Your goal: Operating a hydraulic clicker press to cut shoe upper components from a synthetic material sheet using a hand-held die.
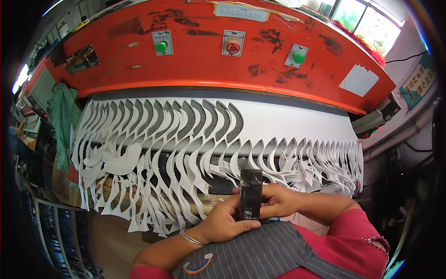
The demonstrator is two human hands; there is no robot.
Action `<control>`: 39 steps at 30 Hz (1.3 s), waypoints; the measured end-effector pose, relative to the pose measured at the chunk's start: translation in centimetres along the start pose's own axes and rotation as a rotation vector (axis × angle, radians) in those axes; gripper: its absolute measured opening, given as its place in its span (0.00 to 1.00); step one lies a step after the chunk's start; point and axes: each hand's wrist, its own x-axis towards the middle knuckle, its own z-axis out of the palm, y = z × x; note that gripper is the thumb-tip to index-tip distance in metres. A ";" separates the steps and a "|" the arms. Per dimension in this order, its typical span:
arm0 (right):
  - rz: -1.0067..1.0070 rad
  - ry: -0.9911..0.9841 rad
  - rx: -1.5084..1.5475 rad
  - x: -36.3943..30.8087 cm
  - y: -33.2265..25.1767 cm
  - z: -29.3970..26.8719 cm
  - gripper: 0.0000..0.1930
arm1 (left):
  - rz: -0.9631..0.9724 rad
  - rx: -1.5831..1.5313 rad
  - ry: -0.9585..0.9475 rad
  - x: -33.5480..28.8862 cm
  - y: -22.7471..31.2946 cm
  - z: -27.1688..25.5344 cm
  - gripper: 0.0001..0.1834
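In front of my apron, a black oblong block (251,193) stands upright between my two hands, with pale marks low on its near face. My left hand (225,221) is closed on its left side, the thumb lying across the bottom. From the other side, my right hand (277,201) grips it, with part of the fingers hidden behind the block. Just beyond it lies a stack of white sheet material (292,111), with rows of curved cut-outs along its left and near parts. Ragged strips (179,186) hang over the near edge.
A red machine beam (195,60) spans the far side above the sheets. It carries two green buttons (161,47) (298,57) and a red button (233,47). Loose curved white pieces (123,160) lie at the left. Green cloth (64,118) hangs by the machine's left end.
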 end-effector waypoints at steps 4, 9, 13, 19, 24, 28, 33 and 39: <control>-0.035 0.115 0.153 0.7 -0.1 1.7 0.27 | 0.048 -0.041 0.118 -0.7 0.0 1.0 0.29; -0.022 0.265 -0.009 1.6 0.2 3.0 0.24 | 0.115 0.235 0.195 -1.2 -0.6 1.1 0.29; 0.083 0.323 -0.086 2.8 -1.2 3.2 0.22 | 0.082 -0.033 0.254 -0.9 -0.7 1.6 0.30; 0.079 0.287 0.269 3.8 -0.3 2.5 0.19 | 0.143 0.298 0.465 -0.9 0.4 0.6 0.22; -0.242 0.461 -0.231 4.9 1.3 4.3 0.43 | 0.246 0.151 0.717 0.4 -0.6 -0.2 0.24; -0.389 0.690 -0.217 6.6 -0.7 5.4 0.36 | 0.411 0.587 0.828 0.6 -2.5 -0.8 0.32; -0.274 0.668 0.075 5.8 -1.2 5.2 0.25 | 0.451 0.142 0.819 1.2 -2.6 -0.2 0.26; -0.350 0.524 0.181 3.7 -3.0 4.9 0.21 | 0.346 0.562 0.542 -1.5 2.9 0.0 0.08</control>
